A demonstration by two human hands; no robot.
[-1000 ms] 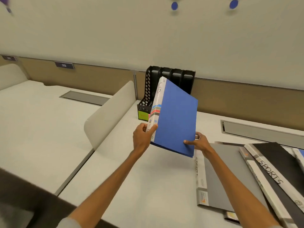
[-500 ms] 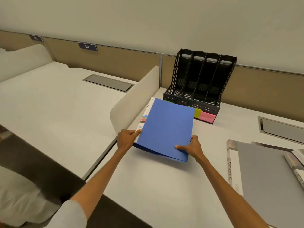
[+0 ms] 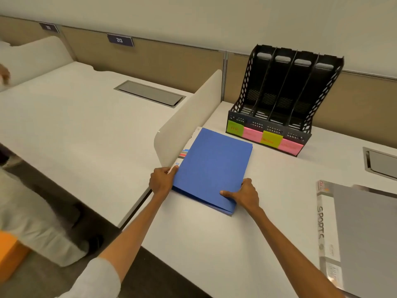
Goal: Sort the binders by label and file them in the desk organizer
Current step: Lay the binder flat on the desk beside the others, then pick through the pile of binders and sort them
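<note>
- binder [image 3: 212,168] is showing blue cover, white spine with red, blue, grey stripes
- organizer [image 3: 297,131] is showing black, perforated sides
- sticky notes [image 3: 271,137] are alternating green, pink
- second binder [image 3: 365,233] is showing grey cover, white spine

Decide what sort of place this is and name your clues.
Probably a shared office: white desks split by a low divider, a number plate on the back panel, and a black desk organizer.
</note>
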